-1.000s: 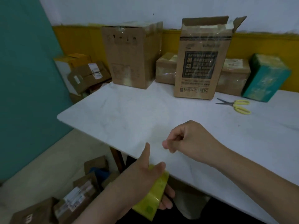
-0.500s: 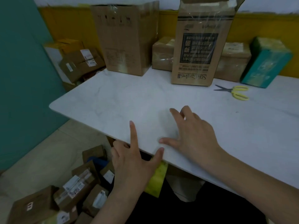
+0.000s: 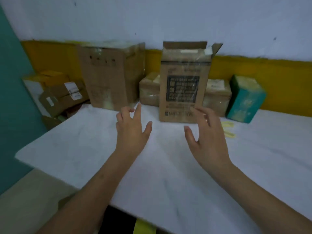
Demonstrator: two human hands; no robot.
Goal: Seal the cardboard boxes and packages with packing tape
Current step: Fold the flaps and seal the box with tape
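Reaching: both hands were out toward the tall open-topped carton (image 3: 184, 92), which stood upright on the white table (image 3: 84, 141).
Left hand (image 3: 133, 130): fingers spread, holding nothing, in the air just left of the carton's lower front and short of it.
Right hand (image 3: 207, 137): spread and empty too. Its fingertips overlapped the carton's lower right corner in view, but blur hid whether they touched.
Carton: top flaps stood up and the mouth was unsealed. Shiny clear film or old tape lay across its printed face.
Tape: no roll showed plainly. A yellow-green patch (image 3: 143, 228) sat well in front of the carton, under the table's near edge. It was possibly the roll, but I could not tell.
Neighbours: a large brown carton (image 3: 109, 78) stood to its left, a small taped parcel (image 3: 149, 89) behind its left side, and a teal box (image 3: 244, 100) further right. Yellow scissors (image 3: 228, 130) lay just right of it, part hidden by the right hand.
Step judged: fetching this carton forward for sealing.
Doing it well: take both side walls low down. It looked tall and narrow, so a pull near the top would likely tip it. Slide it rather than lift it, since the contents were unknown. Bring it onto bare table in front, then fold the flaps flat before any tape goes on.
Watch: the slick film might let palms slip, and the right wrist should stay off the scissors.
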